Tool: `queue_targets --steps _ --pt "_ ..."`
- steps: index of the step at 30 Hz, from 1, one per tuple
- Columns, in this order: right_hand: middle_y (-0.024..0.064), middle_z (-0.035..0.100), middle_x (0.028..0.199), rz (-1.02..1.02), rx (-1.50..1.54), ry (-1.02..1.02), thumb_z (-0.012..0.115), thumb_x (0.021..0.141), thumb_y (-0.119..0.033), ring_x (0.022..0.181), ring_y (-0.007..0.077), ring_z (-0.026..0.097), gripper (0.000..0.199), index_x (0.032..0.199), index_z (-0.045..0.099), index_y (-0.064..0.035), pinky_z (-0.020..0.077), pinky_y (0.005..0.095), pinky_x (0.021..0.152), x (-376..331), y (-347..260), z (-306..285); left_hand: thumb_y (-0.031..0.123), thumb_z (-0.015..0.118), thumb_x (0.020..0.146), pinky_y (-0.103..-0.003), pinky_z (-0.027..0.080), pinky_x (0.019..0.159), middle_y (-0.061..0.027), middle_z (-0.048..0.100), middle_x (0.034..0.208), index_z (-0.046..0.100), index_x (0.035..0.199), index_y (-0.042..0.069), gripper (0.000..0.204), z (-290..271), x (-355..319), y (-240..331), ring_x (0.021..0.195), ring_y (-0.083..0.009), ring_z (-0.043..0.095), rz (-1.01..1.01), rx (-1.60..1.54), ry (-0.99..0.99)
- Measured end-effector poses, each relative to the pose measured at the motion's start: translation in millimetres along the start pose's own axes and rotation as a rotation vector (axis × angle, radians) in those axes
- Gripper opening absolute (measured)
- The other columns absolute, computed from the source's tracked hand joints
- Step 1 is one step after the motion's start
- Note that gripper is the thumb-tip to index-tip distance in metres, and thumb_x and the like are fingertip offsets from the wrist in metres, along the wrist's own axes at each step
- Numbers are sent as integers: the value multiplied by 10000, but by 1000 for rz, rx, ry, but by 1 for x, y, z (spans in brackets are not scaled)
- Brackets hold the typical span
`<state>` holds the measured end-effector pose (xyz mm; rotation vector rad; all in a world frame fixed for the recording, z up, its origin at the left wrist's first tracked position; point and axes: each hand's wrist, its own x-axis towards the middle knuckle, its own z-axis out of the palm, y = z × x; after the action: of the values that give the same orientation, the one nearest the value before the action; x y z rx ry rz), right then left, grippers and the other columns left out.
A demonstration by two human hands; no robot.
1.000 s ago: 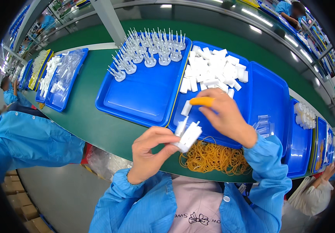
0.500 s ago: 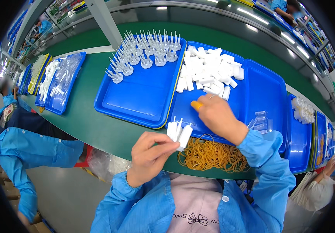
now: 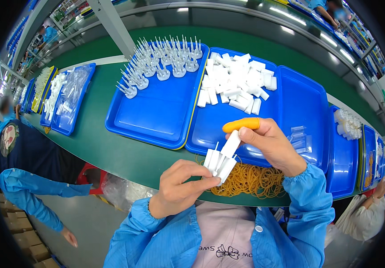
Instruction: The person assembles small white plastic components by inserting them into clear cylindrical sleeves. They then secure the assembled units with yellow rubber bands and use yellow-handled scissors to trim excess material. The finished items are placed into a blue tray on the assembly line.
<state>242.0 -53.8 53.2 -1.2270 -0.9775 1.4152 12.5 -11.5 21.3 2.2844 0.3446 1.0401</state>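
My left hand (image 3: pixel 179 185) pinches a pronged base with white blocks (image 3: pixel 224 171) set on it; thin prongs stick up between them. Between the thumb and the orange-covered finger of my right hand (image 3: pixel 270 140) is another white block (image 3: pixel 231 144), tilted, its lower end at the held assembly. Whether it touches a prong I cannot tell. Behind my right hand, a pile of white blocks (image 3: pixel 235 82) lies in a blue tray (image 3: pixel 201 134). To the left, several clear pronged bases (image 3: pixel 163 71) stand in another blue tray (image 3: pixel 147 114).
Orange rubber bands (image 3: pixel 255 181) lie in a heap at the table's near edge. Clear plastic pieces (image 3: pixel 300 139) are in the right-hand tray (image 3: pixel 304 94). A co-worker's blue sleeve (image 3: pixel 31 192) is at the left; another person's hands (image 3: pixel 382 187) show at the far right.
My right hand has come back from the block pile toward me, carrying a white block to the assembly. My left hand has shifted slightly right and down, still gripping the base.
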Motion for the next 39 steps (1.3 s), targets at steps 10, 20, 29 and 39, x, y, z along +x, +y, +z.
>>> queue_targets --steps 10,20,29,39 --pt "13 624 818 -51 -161 -84 668 830 -102 789 74 571 117 894 632 -11 462 219 703 -15 4 11 42 716 574 -298 481 611 -42 608 854 709 903 100 335 2 1 4 713 -201 583 66 44 4" --pt "81 623 793 -346 -405 63 685 790 -78 722 149 593 106 839 630 -2 468 269 615 -35 -2 28 99 831 636 -309 472 831 -106 530 1064 468 1241 26 709 14 -4 4 1010 -215 545 -394 -582 76" --pt "94 585 867 -335 -789 382 698 738 -82 765 258 589 336 1066 624 -71 490 317 719 -47 -25 -74 -13 686 748 -347 456 927 -131 459 1212 319 1312 9 674 28 3 5 1109 -222 526 -667 -1025 182" --pt "112 568 1061 -46 -1170 393 712 703 -96 970 300 556 402 1094 622 -98 466 362 824 -83 29 -164 18 668 764 -349 452 930 -135 451 1251 346 1302 6 627 29 8 1 1131 -232 516 -731 -1016 152"
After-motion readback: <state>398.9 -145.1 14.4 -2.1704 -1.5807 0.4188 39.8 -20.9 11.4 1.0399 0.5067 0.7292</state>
